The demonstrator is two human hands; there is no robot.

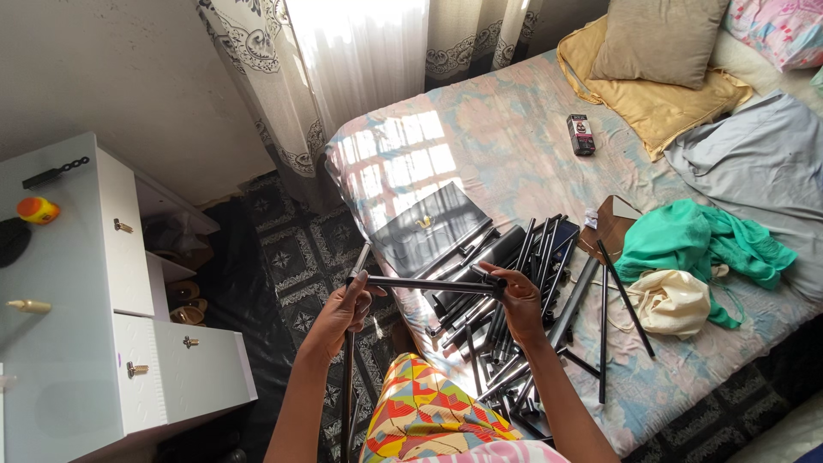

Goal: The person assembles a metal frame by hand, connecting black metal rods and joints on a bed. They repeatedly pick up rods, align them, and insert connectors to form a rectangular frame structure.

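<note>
Head view, black rod [424,284] spanning left hand [341,310], right hand [520,302]

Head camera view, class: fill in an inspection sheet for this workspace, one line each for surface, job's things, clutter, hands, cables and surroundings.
Surface: bed with a patterned sheet, sunlit near the curtain.
Job's things: horizontal black rod held at both ends, joined at its left end to other rods running up and down; pile of black rods on the bed; flat black panel beside them.
Clutter: green cloth, cream bag, small dark box, grey sheet, cushions.
Hands: left hand grips the rod's corner joint; right hand grips its other end.
Cables: nothing seen.
Surroundings: white cabinet, curtain, patterned floor.
</note>
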